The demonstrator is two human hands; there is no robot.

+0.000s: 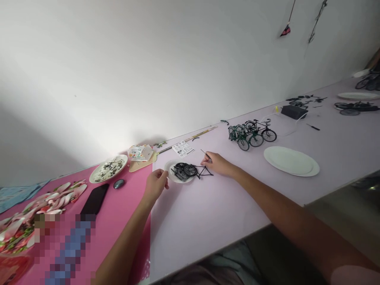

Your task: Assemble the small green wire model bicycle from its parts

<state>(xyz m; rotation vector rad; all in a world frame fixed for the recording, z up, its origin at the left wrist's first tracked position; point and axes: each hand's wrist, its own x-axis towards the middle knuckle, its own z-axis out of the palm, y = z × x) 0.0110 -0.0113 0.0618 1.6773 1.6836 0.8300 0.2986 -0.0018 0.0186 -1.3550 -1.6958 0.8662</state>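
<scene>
My right hand (pixel 215 163) is closed around a small screwdriver (pixel 206 154), whose thin shaft points up and left. Just beside it lies a black miniature bicycle frame (pixel 204 171), resting partly over a small white paper plate (pixel 171 164). Black model wheels (pixel 190 170) and other dark parts are heaped on that plate. At the plate's left rim my left hand (pixel 157 181) has its fingers curled together; whatever they may hold is hidden. Farther right stand several assembled model bicycles (pixel 252 134), dark green and black.
A printed sheet (pixel 183 149) lies behind the plate. White oval plates (pixel 292 161) are at the right, near a black box (pixel 294 112) with a cable and another screwdriver (pixel 313 127). On the pink cover (pixel 127 209) are a phone (pixel 94 200), a mouse (pixel 119 183) and a dish of small pieces (pixel 108 169).
</scene>
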